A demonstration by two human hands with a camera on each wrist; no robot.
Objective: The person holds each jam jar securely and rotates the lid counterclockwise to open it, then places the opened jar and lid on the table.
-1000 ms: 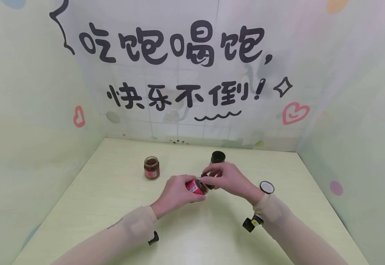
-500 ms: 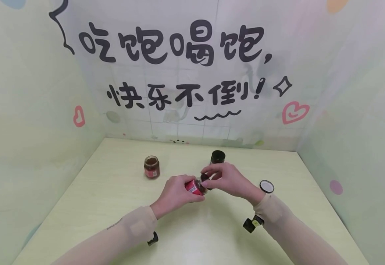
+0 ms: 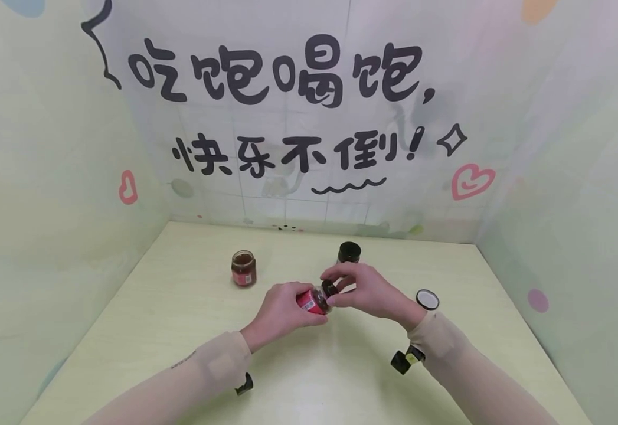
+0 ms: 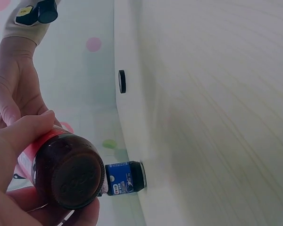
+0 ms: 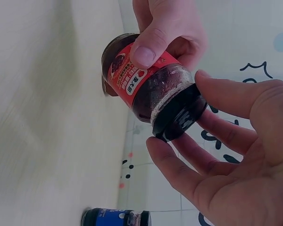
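Observation:
A small glass jar with a red label (image 3: 311,301) is gripped by my left hand (image 3: 283,304), its mouth tipped to the right. Dark contents show through the glass in the right wrist view. A black lid (image 5: 179,113) sits over the jar's mouth. The thumb and fingertips of my right hand (image 3: 364,289) pinch this lid around its edge. The left wrist view looks at the jar's dark round base (image 4: 75,174), with my left thumb and fingers wrapped about its side.
An open jar (image 3: 243,271) with a red label stands at the back left. Behind my right hand is a black-lidded jar (image 3: 349,252), its label blue (image 4: 122,179) in the left wrist view. A loose lid (image 3: 428,300) lies white side up near my right wrist.
My right fingers have shifted around the lid, drawing slightly back so more of it shows. The left hand and its jar have barely moved. Other jars stay in place.

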